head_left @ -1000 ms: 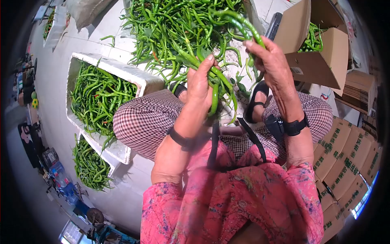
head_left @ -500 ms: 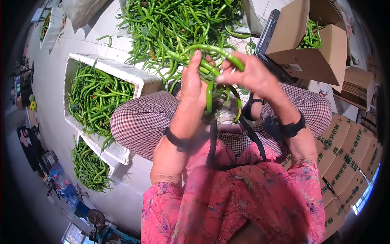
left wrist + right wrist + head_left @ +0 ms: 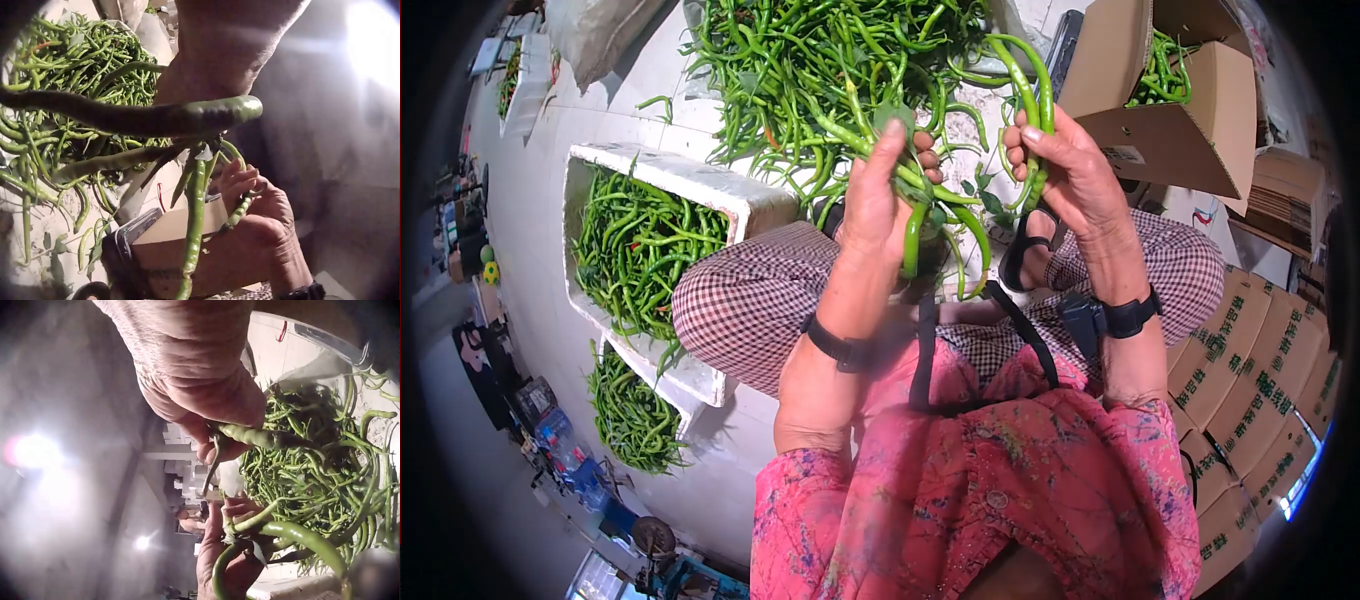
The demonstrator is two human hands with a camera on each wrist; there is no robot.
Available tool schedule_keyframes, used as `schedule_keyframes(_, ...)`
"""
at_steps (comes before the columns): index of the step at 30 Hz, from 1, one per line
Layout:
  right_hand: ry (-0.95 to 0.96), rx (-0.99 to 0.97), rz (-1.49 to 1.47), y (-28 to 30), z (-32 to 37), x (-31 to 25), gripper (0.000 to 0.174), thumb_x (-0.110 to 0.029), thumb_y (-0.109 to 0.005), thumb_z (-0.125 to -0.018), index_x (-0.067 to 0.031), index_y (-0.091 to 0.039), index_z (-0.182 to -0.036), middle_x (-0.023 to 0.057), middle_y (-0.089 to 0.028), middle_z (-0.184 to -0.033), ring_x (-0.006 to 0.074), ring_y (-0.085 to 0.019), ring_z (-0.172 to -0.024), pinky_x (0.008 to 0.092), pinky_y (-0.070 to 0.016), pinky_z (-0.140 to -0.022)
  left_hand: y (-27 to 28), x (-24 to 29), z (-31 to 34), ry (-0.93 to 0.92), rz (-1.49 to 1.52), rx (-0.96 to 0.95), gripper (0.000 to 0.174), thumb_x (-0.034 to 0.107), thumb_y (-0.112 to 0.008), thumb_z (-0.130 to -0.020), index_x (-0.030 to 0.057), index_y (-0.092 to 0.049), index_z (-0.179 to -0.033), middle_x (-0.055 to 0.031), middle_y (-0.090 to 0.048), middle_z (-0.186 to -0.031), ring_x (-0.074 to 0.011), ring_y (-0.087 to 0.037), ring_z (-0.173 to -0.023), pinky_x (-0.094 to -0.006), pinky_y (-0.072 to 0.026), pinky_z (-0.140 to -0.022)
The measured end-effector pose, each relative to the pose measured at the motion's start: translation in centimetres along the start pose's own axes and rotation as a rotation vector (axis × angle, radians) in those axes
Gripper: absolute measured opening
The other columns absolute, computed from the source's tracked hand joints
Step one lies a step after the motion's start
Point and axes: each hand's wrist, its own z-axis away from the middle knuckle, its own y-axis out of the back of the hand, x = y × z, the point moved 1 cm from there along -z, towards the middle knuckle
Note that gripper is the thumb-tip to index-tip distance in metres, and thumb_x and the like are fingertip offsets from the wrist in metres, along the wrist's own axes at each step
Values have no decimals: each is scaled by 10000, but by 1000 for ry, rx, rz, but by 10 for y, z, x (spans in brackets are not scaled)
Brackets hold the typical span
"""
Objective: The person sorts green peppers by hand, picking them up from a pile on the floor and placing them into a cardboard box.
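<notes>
Head view looks down on a seated person whose left hand (image 3: 878,200) is raised in front of the chest. Its fingers and thumb are curled round a bunch of green chilli peppers (image 3: 918,225), the stem ends gathered in the grip and the tips hanging down towards the lap. Just beside it the right hand (image 3: 1072,175) pinches a long green pepper (image 3: 1034,90) between thumb and fingertips. That pepper arches up and over above the knuckles and is clear of the bunch.

Right wrist view confirms the pinch, with thumb and forefinger closed on the pepper near its stalk. Left wrist view shows several peppers dangling from the left hand's grip, with the right hand close behind them.

Beyond both hands a large heap of peppers (image 3: 820,60) lies on the pale floor. A white foam box (image 3: 745,195) full of peppers stands by the person's left knee. An open cardboard box (image 3: 1190,140) holding more peppers stands to the right, with a stack of printed flat cartons (image 3: 1250,380) near it.
</notes>
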Motion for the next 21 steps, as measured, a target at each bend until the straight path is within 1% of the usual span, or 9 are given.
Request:
schedule_keyframes(2,49,-24,51,3,-1,6,271,-135,-620,-890,26,-549,-1096,4,-539,-840,58,-472,-674,193,-405,-604,-2,-3,1,-35,-286,-47,250,199,-618,-912,28,-543,-1078,-60,-583,-855,-136,-548,-727,-263,-476,-620)
schedule_keyframes(7,35,-60,-76,-1,2,3,306,-164,-676,-855,22,-581,-1078,-5,-558,-878,50,-486,-678,178,-390,-602,-7,-7,4,-56,-421,-44,278,158,-670,-864,33,-555,-1084,-19,-565,-824,-101,-526,-671,-247,-457,-599)
schedule_keyframes(10,-20,-13,340,-21,0,0,393,-245,-762,-775,-9,-611,-1049,-6,-577,-830,44,-480,-658,195,-385,-567,-12,-9,8,-122,-971,45,301,241,-700,-833,11,-590,-994,-18,-587,-814,-90,-528,-681,-247,-435,-600)
schedule_keyframes(11,-56,-31,439,-26,-2,1,416,-261,-775,-748,-12,-623,-1043,-1,-581,-803,65,-509,-664,210,-420,-593,-19,-12,12,-209,-1077,30,342,217,-691,-835,6,-581,-1081,-38,-605,-878,-120,-566,-760,-266,-462,-674)
schedule_keyframes(13,70,7,697,-37,-13,11,393,-242,-759,-751,-3,-630,-1034,1,-595,-796,83,-547,-688,225,-448,-626,-18,-20,13,-290,-1178,-84,378,193,-671,-841,6,-555,-1148,-64,-619,-966,-165,-592,-861,-300,-475,-762)
schedule_keyframes(14,58,29,824,-32,-20,18,332,-215,-736,-761,0,-647,-998,4,-619,-795,89,-559,-711,235,-460,-658,-17,-22,13,-224,-1251,-7,415,167,-655,-841,1,-521,-1197,-111,-623,-1038,-205,-604,-927,-326,-476,-805)
schedule_keyframes(17,-56,30,567,-31,-22,13,298,-210,-726,-765,0,-660,-965,15,-637,-800,80,-553,-711,245,-458,-664,-8,-22,8,-329,-1299,-106,423,145,-637,-846,3,-495,-1218,-137,-626,-1049,-233,-612,-936,-335,-477,-810)
schedule_keyframes(19,-40,-26,447,-25,-27,16,285,-209,-719,-770,1,-668,-956,22,-651,-830,76,-550,-711,241,-453,-663,-5,-23,7,-341,-1337,-147,445,132,-629,-849,8,-464,-1243,-180,-621,-1031,-293,-624,-928,-358,-479,-799)
schedule_keyframes(21,-94,-66,551,-21,-26,7,289,-206,-716,-774,1,-669,-970,19,-654,-847,80,-561,-720,230,-449,-658,-8,-28,10,-416,-1355,-158,407,167,-612,-879,3,-480,-1228,-117,-610,-941,-198,-571,-785,-332,-473,-729)
